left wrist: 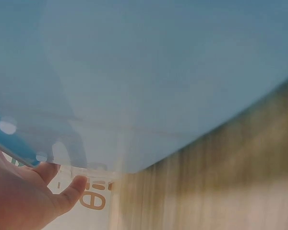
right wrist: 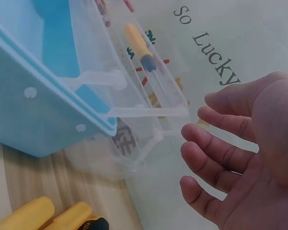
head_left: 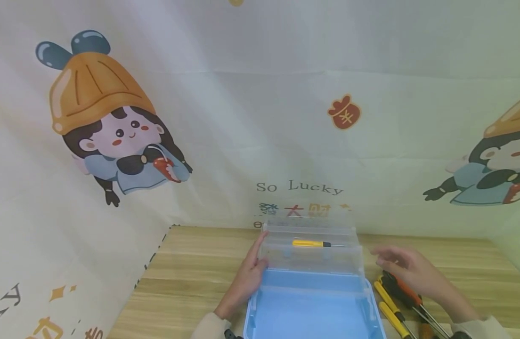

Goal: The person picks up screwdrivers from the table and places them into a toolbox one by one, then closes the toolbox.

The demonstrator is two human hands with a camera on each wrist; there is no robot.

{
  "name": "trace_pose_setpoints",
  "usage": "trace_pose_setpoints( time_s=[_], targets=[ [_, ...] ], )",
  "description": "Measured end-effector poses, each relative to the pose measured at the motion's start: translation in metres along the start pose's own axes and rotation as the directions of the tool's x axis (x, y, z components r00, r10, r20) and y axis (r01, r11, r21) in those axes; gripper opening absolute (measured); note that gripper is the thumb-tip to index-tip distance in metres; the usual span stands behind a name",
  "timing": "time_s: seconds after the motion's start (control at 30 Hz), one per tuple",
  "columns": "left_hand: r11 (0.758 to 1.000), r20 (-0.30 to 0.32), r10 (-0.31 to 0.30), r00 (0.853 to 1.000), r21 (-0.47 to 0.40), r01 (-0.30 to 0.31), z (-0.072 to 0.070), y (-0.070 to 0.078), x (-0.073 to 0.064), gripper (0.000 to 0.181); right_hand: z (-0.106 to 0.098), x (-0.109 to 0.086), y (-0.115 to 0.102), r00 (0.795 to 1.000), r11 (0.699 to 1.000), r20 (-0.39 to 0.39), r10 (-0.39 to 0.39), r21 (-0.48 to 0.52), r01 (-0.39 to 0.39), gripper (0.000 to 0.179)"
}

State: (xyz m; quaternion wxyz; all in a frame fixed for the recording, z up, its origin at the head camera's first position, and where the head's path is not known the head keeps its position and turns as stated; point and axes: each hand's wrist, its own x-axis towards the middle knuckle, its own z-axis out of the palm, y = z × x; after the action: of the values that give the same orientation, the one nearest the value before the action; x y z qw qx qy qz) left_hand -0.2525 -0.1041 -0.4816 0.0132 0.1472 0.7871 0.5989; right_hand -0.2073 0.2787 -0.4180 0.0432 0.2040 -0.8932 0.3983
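Note:
A light blue toolbox [head_left: 312, 308] stands with its clear trays [head_left: 311, 259] folded out at the back. In the upper tray lies a yellow-handled screwdriver [head_left: 311, 244], its shaft pointing right. My left hand [head_left: 248, 278] rests against the left edge of the trays, fingers fairly straight; the left wrist view shows its fingers [left wrist: 67, 194] below the box's side. Just right of the trays, my right hand [head_left: 408, 270] hovers with nothing in it. Its loosely bent fingers [right wrist: 216, 146] are apart from the tray's end in the right wrist view.
Beneath and beside my right hand lie several hand tools: yellow-handled screwdrivers [head_left: 389, 301] and an orange-and-black-handled tool [head_left: 406, 289]. The wooden table [head_left: 192, 273] meets a printed cloth backdrop [head_left: 243, 117] behind the box.

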Motion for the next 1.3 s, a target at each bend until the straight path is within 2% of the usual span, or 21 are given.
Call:
trace_pose_setpoints(
  time_s=[0.33, 0.57, 0.73, 0.93, 1.1, 1.17, 1.3],
  targets=[
    [1.000, 0.013, -0.019, 1.000, -0.007, 0.019, -0.001, 0.003, 0.002, 0.064, 0.002, -0.010, 0.010, 0.995, 0.995, 0.037, 0.095, 0.020, -0.096, 0.031],
    [1.000, 0.005, -0.001, 1.000, 0.005, 0.001, 0.000, 0.002, -0.001, 0.064, 0.006, -0.020, 0.020, 0.990, 0.996, 0.114, 0.082, 0.026, -0.086, 0.032],
    [1.000, 0.010, -0.001, 1.000, -0.012, 0.001, 0.000, 0.001, -0.001, 0.065, 0.010, -0.027, 0.027, 0.984, 0.992, 0.146, 0.105, 0.055, -0.114, 0.032],
    [1.000, 0.011, -0.007, 1.000, -0.011, 0.007, 0.000, 0.001, 0.000, 0.065, 0.013, -0.031, 0.033, 0.983, 0.995, 0.178, 0.038, 0.079, -0.053, 0.030],
    [1.000, 0.011, -0.007, 1.000, -0.021, 0.007, 0.000, 0.001, 0.000, 0.065, 0.016, -0.036, 0.041, 0.979, 0.984, 0.200, -0.039, 0.180, 0.002, 0.030],
    [1.000, 0.008, -0.010, 1.000, -0.022, 0.010, 0.000, 0.001, 0.000, 0.065, 0.018, -0.038, 0.043, 0.976, 0.975, 0.215, -0.031, 0.223, -0.018, 0.031],
    [1.000, 0.009, -0.012, 1.000, -0.025, 0.012, 0.000, 0.002, 0.000, 0.065, 0.019, -0.042, 0.045, 0.968, 0.961, 0.250, 0.036, 0.256, -0.102, 0.034]
  ],
)
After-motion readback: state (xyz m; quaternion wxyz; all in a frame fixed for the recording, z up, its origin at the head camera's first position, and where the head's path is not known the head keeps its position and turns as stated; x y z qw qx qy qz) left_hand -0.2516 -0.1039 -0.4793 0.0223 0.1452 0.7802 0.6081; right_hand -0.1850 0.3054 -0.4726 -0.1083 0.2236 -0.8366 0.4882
